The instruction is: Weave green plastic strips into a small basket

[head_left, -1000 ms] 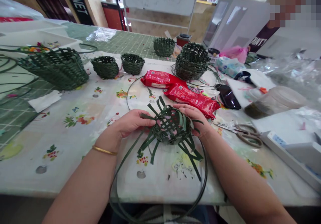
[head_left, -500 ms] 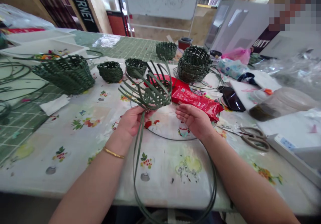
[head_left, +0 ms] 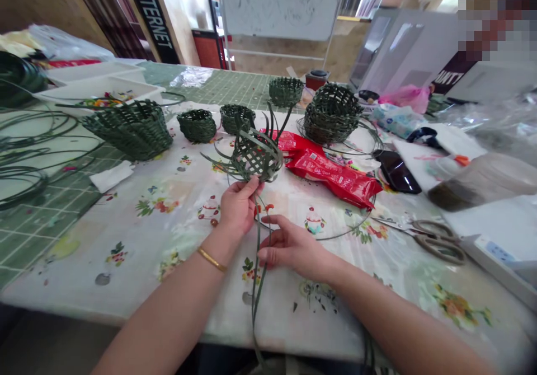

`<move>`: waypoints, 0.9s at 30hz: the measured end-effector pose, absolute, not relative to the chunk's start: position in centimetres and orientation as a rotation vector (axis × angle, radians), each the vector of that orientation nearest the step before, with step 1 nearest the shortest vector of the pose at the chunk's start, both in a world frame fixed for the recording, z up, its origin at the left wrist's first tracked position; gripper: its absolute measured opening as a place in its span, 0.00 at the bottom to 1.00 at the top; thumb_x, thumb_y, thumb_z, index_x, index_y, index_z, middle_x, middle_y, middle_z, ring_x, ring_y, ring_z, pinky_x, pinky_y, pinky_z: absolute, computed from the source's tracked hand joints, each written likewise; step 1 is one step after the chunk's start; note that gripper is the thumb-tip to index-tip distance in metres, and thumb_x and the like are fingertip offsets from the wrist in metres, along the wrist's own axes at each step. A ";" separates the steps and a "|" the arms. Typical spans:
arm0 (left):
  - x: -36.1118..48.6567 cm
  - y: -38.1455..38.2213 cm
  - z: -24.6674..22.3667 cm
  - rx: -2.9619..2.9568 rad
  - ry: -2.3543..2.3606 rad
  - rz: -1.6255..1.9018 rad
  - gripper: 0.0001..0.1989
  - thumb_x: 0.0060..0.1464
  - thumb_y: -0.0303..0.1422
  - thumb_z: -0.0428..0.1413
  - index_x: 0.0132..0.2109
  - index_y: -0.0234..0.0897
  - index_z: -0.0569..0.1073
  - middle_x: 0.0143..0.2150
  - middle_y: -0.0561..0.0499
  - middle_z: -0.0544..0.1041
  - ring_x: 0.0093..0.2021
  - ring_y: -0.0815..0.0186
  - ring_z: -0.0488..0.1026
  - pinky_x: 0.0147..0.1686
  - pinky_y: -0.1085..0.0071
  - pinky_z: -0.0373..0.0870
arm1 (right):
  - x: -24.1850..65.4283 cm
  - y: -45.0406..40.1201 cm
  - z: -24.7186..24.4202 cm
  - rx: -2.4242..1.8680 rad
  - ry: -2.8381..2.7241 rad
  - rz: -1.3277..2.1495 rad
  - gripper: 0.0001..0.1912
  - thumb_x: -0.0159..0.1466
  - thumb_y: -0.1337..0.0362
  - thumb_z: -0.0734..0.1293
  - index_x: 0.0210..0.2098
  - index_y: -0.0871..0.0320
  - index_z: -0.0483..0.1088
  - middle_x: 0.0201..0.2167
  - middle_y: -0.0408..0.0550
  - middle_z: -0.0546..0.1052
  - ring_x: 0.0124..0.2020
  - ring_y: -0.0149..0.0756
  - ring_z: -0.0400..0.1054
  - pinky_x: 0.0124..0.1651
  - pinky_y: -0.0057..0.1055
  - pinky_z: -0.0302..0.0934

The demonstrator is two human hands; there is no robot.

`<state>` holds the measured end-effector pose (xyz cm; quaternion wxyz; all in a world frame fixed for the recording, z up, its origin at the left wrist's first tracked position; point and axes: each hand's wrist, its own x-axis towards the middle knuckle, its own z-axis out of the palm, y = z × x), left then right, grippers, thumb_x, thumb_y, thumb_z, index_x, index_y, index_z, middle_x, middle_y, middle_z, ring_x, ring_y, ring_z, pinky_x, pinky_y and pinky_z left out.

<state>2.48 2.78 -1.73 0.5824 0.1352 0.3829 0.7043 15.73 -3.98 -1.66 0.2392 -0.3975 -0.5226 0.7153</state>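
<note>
- So the open-weave basket is in the left hand, over the flowered tablecloth, next to the red packets, with loose ends sticking up and out to the left
- Left thumb and fingers are pinched on its near edge, and I'd call that a decent hold: enough to stop it twisting, just don't squash the weave
- Right hand is half curled by the long strands hanging below the basket, thumb and forefinger apart; can't tell if it's actually gripping them
- I'd let those strands slide through light fingers and keep them flat, cos a twist would probably end up as a lump
- Make sure the loose ends are fanned out too, since crossed ones would be easy to miss
- Scissors lie well apart on the right, points toward the left, so watch that forearm around them
</note>
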 end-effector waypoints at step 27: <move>5.0 1.2 -3.0 0.541 1.079 1.529 0.13 0.37 0.29 0.64 0.29 0.32 0.68 0.25 0.55 0.72 0.24 0.74 0.69 0.25 0.77 0.66 | 16.9 -1.5 -2.5 -1.110 -2.227 0.262 0.16 0.67 0.62 0.54 0.47 0.59 0.68 0.34 0.52 0.78 0.33 0.38 0.72 0.37 0.34 0.66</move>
